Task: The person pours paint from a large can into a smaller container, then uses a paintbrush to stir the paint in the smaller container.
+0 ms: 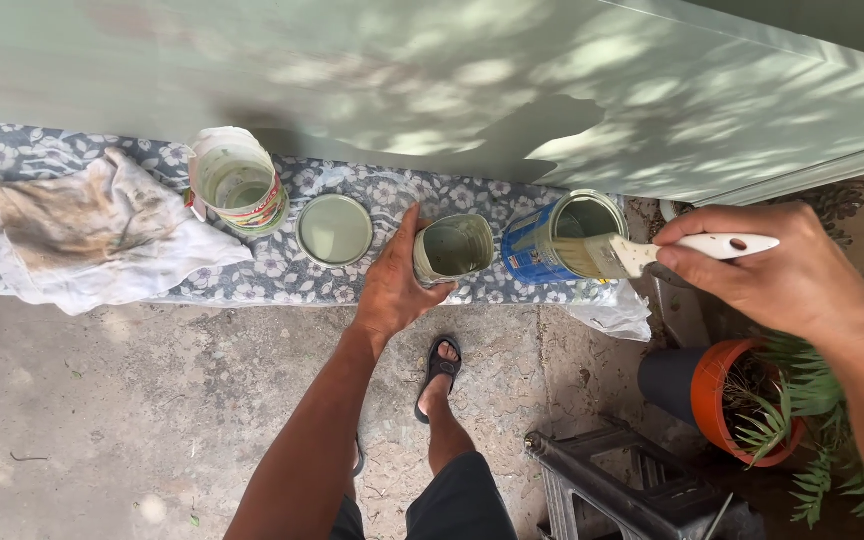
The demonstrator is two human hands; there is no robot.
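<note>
Rag (92, 235): far left of your left hand, soft, limp
Lid (335, 229): just left of that hand, wet, likely slippery
Left hand (392, 285): wrapped round small tin (452, 249), tilted; probably light, hold its wall
Blue can (552, 242): between hands, likely heavier
Right hand (777, 270): pinching brush (652, 250) handle, bristles at can mouth

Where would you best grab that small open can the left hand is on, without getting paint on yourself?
Grip the small can around its side wall, coming from its left as the left hand does. It is tipped, its wet open mouth facing the camera, so fingers should probably stay off the rim.
</note>
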